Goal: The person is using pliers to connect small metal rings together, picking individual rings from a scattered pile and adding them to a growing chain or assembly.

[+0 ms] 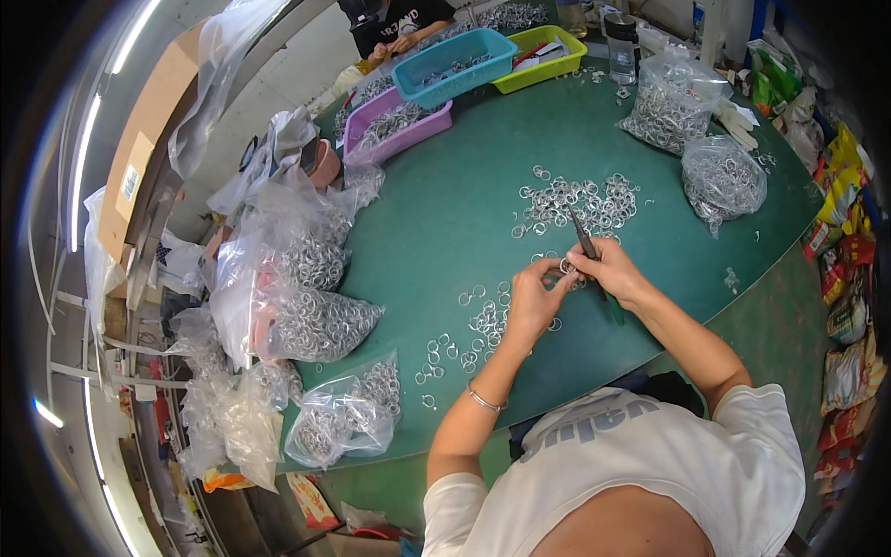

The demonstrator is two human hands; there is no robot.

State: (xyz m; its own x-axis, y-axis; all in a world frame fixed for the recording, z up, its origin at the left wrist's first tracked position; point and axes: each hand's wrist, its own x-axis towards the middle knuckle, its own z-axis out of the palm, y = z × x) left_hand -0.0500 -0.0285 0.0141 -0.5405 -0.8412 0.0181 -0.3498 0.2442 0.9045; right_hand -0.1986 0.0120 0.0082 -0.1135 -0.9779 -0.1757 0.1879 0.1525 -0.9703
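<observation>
Both hands meet over the near part of the green tabletop (445,230). Between the fingertips of my left hand (536,298) is a small metal ring (564,265), which my right thumb also touches. My right hand (607,270) grips a slim dark tool (583,235), its pointed tip up over a pile of metal rings (578,203); its exact kind cannot be told. A green handle (615,310) shows below that hand. Loose metal rings (491,320) lie scattered to the left of and beneath my left hand.
Clear bags of rings stand at left (324,324) and right (724,177). Purple (418,129), blue (456,66) and yellow-green (543,69) plastic baskets sit along the far edge, near a lidded bottle (621,49). Another person's hands (393,47) are beyond the baskets.
</observation>
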